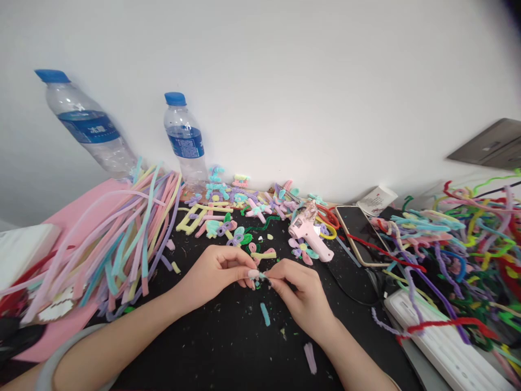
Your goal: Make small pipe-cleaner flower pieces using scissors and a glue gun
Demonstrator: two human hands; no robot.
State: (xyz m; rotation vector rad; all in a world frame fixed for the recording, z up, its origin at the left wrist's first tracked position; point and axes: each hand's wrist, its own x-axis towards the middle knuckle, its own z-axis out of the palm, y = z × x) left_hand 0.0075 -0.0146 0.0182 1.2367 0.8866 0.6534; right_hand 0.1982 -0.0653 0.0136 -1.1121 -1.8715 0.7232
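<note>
Both hands meet over the black mat [195, 342]. My left hand [222, 271] pinches one end of a small light-blue fuzzy piece [261, 276]. The fingertips of my right hand [299, 288] close on its other end, and they hide much of it. Just below the hands lies a short blue pipe-cleaner piece [265, 314], with a short lilac piece [310, 358] nearer the front. Behind the hands a yellow and pink piece [262, 254] rests on the mat. A pink glue gun [311, 233] lies behind my right hand.
Long pastel pipe cleaners [134, 228] cover the left side. Two bottles [185, 141] lean at the wall. Small fuzzy flower shapes [236, 236] line the back. To the right are a phone [364, 236], a white power strip [439, 342] and tangled coloured pipe cleaners [488, 244].
</note>
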